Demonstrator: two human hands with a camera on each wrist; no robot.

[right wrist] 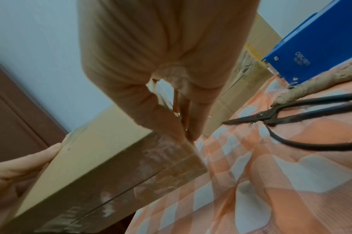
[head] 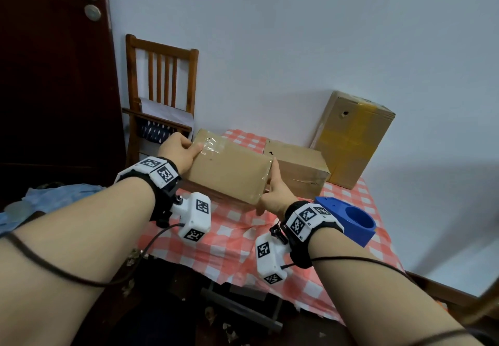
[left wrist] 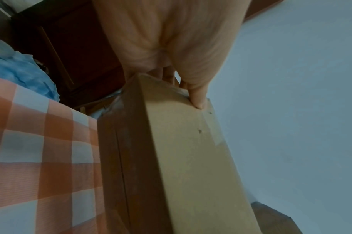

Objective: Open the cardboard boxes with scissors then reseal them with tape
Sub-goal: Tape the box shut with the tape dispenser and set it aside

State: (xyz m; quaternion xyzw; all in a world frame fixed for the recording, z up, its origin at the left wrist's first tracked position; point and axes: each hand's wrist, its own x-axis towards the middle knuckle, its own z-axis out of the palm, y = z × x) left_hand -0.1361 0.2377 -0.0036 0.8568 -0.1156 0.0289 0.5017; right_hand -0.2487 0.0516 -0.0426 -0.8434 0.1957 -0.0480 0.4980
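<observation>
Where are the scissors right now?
In the right wrist view, the black scissors lie on the checked tablecloth, right of the right hand, just below the blue tape dispenser.

Quantity on the checked tablecloth [head: 237,235]: three cardboard boxes, namely one flat box [head: 229,172] at the left edge, one middle box [head: 299,167] and one tall box [head: 353,137] at the far right corner. One pair of black scissors [right wrist: 271,117] and one blue tape dispenser [head: 348,217] are present. One wooden chair [head: 162,86] and one door [head: 54,75] stand beyond the left edge.
</observation>
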